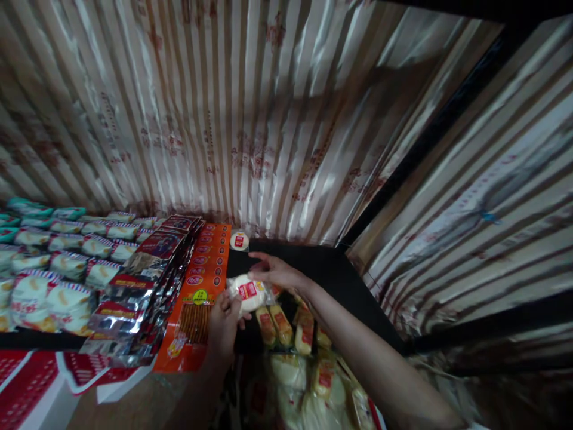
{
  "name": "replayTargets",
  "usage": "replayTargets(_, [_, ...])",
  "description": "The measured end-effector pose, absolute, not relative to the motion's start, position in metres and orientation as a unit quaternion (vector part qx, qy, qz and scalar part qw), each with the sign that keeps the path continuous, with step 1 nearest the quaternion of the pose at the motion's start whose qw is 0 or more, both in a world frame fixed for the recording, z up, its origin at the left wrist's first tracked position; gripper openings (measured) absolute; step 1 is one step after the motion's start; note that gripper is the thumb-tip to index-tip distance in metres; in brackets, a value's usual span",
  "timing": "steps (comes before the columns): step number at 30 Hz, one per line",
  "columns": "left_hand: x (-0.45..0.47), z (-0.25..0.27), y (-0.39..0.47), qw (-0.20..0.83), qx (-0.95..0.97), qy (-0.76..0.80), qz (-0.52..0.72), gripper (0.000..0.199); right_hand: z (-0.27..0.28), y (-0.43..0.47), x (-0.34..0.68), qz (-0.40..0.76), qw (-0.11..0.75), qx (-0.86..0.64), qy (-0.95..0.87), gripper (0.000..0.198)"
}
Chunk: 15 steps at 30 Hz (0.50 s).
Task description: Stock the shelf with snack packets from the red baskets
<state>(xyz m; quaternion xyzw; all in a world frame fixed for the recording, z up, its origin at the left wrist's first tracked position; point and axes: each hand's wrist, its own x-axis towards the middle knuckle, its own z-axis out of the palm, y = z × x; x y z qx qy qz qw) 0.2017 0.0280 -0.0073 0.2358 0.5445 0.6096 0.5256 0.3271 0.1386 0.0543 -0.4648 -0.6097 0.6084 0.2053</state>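
Observation:
A round white cracker in a clear wrapper with a red label (246, 292) is held up over the black shelf. My left hand (224, 322) grips its lower left edge, thumb on top. From the right, my right hand (277, 272) holds its upper edge, with the index finger stretched out beyond it. Beneath the hands lie several long yellow wrapped snacks (282, 325) with red labels. A similar round packet (239, 240) stands at the back of the shelf, against the wall sheeting.
Orange packs of brown sticks (194, 322) and a row of silver and dark red packets (147, 269) are left of my hands. Further left are several white round packets (67, 269). Below, a container holds more wrapped snacks (290, 370). Black posts (403, 173) frame the corner.

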Motion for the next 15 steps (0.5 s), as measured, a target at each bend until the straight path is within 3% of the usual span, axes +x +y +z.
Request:
replayTargets(2, [0.205, -0.011, 0.044, 0.507, 0.178, 0.538, 0.65, 0.022, 0.047, 0.142, 0.32, 0.581, 0.25, -0.514, -0.579, 0.062])
replayTargets(4, [0.208, -0.014, 0.061, 0.502, 0.121, 0.525, 0.677, 0.016, 0.036, 0.143, 0.313, 0.592, 0.252, -0.53, -0.552, 0.048])
replayTargets(9, [0.216, -0.018, 0.104, 0.488, 0.058, 0.478, 0.728, 0.017, 0.004, 0.16, 0.296, 0.595, 0.325, -0.556, -0.48, 0.026])
replayTargets(15, [0.218, -0.02, 0.132, 0.54, 0.105, 0.557, 0.622, 0.014, -0.02, 0.214, 0.288, 0.451, 0.347, -0.616, -0.544, 0.021])
